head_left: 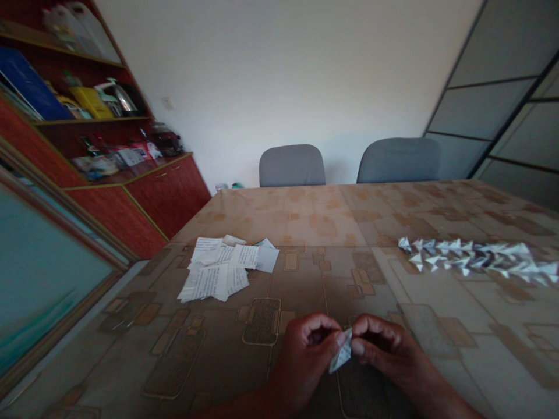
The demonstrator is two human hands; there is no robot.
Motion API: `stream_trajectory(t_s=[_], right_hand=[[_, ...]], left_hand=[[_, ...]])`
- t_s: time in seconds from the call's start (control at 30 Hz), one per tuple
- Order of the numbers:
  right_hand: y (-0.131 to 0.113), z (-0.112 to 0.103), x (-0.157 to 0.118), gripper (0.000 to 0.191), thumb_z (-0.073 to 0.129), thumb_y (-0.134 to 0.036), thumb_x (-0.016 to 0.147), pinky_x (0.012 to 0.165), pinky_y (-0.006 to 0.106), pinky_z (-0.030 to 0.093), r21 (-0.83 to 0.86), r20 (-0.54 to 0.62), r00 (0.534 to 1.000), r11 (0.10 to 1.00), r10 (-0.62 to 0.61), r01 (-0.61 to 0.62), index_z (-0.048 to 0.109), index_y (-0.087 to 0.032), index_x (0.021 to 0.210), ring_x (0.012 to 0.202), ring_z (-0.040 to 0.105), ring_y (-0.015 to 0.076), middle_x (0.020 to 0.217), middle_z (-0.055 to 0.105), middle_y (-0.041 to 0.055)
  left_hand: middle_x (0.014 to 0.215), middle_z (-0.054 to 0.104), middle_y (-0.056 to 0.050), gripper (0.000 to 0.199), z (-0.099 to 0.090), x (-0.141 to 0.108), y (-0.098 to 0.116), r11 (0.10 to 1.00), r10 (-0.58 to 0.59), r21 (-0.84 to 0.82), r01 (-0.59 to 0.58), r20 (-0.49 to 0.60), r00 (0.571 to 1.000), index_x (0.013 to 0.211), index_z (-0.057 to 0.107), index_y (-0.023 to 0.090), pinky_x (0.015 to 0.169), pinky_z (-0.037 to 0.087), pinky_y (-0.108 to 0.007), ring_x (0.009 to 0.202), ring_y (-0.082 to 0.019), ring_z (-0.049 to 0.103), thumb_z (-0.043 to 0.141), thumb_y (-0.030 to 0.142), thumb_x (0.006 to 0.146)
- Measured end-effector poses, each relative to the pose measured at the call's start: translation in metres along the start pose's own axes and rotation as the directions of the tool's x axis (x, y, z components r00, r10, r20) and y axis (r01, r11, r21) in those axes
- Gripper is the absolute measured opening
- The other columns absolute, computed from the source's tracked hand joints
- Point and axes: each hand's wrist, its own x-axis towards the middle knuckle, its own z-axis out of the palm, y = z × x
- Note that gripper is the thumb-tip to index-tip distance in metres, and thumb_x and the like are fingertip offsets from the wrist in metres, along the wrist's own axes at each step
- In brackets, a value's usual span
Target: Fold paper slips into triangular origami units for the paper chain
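A small folded piece of printed paper (340,356) is held just above the near part of the table. My left hand (308,349) pinches its upper left side between thumb and fingers. On the other side, my right hand (386,346) has thumb and fingertips closed at the paper's upper right edge. Further left lies a loose pile of printed paper slips (218,270), overlapping one another. Over on the right, folded paper triangles (476,256) stand in rows.
The table (301,215) has a patterned cover. Two grey chairs (292,166) stand at its far edge, before a white wall. A reddish wooden cabinet (161,192) with bottles, a kettle and other goods is at the left. Panelled doors (489,110) are at the right.
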Motion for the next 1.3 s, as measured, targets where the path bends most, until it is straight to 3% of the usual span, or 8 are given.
stream_trajectory(t_s=[0.53,0.73,0.97,1.3], right_hand=[[-0.001,0.004,0.001,0.038,0.068,-0.055,0.075,0.052,0.022,0.04,0.004,-0.06,0.998,1.0,0.016,-0.015,0.055,-0.02,0.07,0.054,0.048,0.0114,0.059,0.05,-0.0045],[-0.002,0.005,0.003,0.039,0.071,-0.049,0.071,0.047,0.02,0.034,-0.038,-0.132,0.991,0.999,-0.025,0.02,0.046,-0.021,0.061,0.049,0.038,0.0093,0.055,0.04,-0.0066],[0.002,0.007,0.002,0.032,0.068,-0.041,0.073,0.048,0.02,0.036,-0.145,-0.193,0.976,0.987,-0.1,0.072,0.046,-0.021,0.062,0.05,0.041,0.0103,0.055,0.044,-0.0057],[-0.002,0.006,-0.004,0.016,0.055,-0.027,0.085,0.054,0.022,0.041,-0.35,-0.082,0.976,0.922,-0.204,0.164,0.056,-0.02,0.071,0.059,0.052,0.0134,0.065,0.055,-0.0016]], left_hand=[[0.061,0.052,0.001,0.02,0.0,-0.001,0.002,0.996,0.062,0.062,-0.064,0.023,0.998,0.07,0.065,0.013,0.055,0.036,-0.02,0.058,-0.011,0.046,0.061,0.029,0.08],[0.064,0.057,0.0,0.014,0.001,0.0,-0.005,0.999,0.023,0.026,-0.025,0.058,0.998,0.071,0.066,0.012,0.058,0.039,-0.021,0.061,-0.012,0.05,0.066,0.026,0.072],[0.062,0.057,0.0,0.014,0.003,0.0,-0.009,0.999,-0.028,-0.021,0.03,0.078,0.997,0.071,0.064,0.013,0.055,0.038,-0.022,0.058,-0.012,0.05,0.069,0.026,0.067],[0.059,0.054,0.002,0.011,0.001,0.003,-0.01,0.998,-0.035,0.048,0.034,0.03,0.999,0.066,0.061,0.014,0.055,0.037,-0.021,0.057,-0.011,0.048,0.066,0.023,0.068]])
